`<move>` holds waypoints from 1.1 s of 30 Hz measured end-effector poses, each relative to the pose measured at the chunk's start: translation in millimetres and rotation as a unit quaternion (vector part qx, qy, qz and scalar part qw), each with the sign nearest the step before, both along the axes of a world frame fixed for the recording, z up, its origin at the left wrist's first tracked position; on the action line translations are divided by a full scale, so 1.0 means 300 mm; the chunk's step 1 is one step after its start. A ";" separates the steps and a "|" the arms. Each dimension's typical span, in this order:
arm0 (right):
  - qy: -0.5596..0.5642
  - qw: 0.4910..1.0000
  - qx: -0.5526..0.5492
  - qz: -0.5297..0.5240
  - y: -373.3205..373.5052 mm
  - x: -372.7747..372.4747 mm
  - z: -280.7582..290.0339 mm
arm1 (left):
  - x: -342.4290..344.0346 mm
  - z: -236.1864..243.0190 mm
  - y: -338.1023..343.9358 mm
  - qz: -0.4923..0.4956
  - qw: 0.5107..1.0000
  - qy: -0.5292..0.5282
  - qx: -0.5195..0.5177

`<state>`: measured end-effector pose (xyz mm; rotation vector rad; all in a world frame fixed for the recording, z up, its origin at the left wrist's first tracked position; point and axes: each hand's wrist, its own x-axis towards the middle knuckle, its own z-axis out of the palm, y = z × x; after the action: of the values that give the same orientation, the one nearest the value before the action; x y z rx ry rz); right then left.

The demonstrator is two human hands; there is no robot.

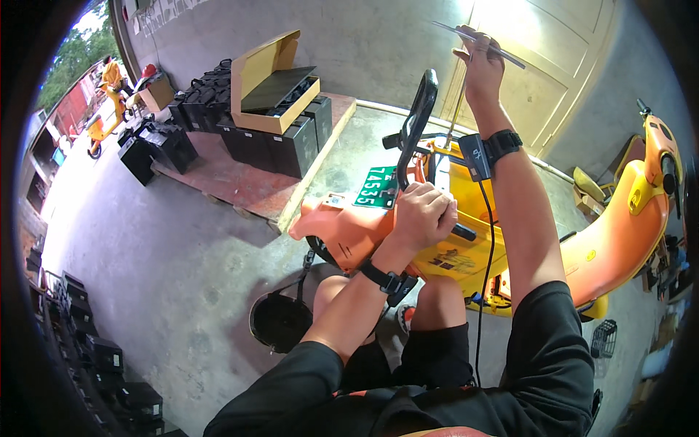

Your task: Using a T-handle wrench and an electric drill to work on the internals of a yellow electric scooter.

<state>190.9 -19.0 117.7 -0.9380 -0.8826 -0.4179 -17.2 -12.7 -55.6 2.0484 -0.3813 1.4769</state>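
An orange and yellow electric scooter stands before my knees, with a green plate on its rear part. My left hand is closed around a black bar, whose dark end pokes out past the fingers. Above it rises a black looped rail; whether it joins the held bar is hidden by the hand. My right hand, raised high at the far right, grips the crossbar of a thin metal T-handle wrench. The wrench's shaft slants down to the scooter's middle.
Black batteries and an open cardboard box sit on a reddish platform at the back left. An upturned dark helmet lies left of my knees. Another orange scooter stands at right. A black cable hangs from my right wrist.
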 end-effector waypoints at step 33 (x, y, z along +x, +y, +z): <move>-0.210 0.562 -0.646 -0.472 -0.373 0.125 0.251 | -0.006 0.004 -0.005 -0.003 1.000 -0.002 -0.006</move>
<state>228.3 -130.8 192.9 -2.8615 -0.9958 -0.9673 -18.9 -14.2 -54.3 2.0334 -0.3785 1.4775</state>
